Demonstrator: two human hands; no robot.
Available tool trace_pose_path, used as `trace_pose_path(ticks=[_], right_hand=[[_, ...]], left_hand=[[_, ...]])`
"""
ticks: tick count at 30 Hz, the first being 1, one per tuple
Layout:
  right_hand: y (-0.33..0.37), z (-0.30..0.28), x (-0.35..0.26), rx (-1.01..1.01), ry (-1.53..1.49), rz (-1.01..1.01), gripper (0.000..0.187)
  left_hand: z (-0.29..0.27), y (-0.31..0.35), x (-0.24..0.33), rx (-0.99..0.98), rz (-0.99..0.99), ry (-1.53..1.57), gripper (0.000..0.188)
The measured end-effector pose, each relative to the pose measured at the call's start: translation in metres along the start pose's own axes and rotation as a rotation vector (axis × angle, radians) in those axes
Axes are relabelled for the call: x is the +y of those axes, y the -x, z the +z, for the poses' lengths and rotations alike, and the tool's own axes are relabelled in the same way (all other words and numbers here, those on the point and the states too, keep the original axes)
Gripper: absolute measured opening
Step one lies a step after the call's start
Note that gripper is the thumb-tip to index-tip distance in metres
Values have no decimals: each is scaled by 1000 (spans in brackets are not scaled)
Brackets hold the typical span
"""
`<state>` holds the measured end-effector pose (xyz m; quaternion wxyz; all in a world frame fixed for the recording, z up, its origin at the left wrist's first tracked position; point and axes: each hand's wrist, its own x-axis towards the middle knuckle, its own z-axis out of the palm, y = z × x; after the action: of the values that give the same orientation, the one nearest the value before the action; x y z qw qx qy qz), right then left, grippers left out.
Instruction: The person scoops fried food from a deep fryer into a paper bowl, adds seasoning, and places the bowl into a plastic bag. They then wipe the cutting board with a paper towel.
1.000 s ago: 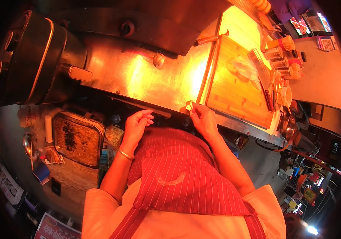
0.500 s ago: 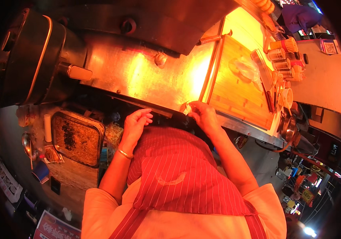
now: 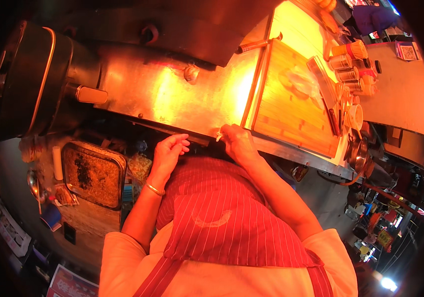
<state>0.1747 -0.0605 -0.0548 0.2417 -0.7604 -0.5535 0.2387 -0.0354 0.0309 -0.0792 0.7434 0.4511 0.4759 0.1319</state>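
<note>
My right hand [image 3: 238,144] is just over the front edge of the lit metal counter [image 3: 132,91], pinching a small crumpled pale scrap [image 3: 219,136] between thumb and fingertips. Its material is too small to make out. To the left, my left hand [image 3: 169,153] hovers in front of the same edge. Its fingers are loosely bent and a little apart, with nothing visible in them. A small round pale lump [image 3: 190,74] rests farther back on the metal.
A wooden cutting board [image 3: 291,119] with a clear plastic bag [image 3: 301,81] and a knife [image 3: 321,81] lies right. A dark drum-shaped appliance [image 3: 38,84] stands left, a crumb-covered tray [image 3: 95,173] below it. Several cans [image 3: 343,62] line the board's far side.
My right hand has moved left along the counter edge with the pale scrap, closer to my left hand. My left hand has hardly moved. The view has shifted slightly.
</note>
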Motion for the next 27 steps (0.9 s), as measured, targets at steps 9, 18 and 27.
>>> trace_pose_path(ticks=[9,18,27], right_hand=[[-13,26,-14,-3,-242,-2,8],[6,-42,-31,-157,-1938,295,16],[71,-109,-14,43,-2185,54,21]], left_hand=[[-1,0,7,32,-16,-59,29],[0,1,13,60,-46,-83,28],[62,1,35,-118,20,-126,27]])
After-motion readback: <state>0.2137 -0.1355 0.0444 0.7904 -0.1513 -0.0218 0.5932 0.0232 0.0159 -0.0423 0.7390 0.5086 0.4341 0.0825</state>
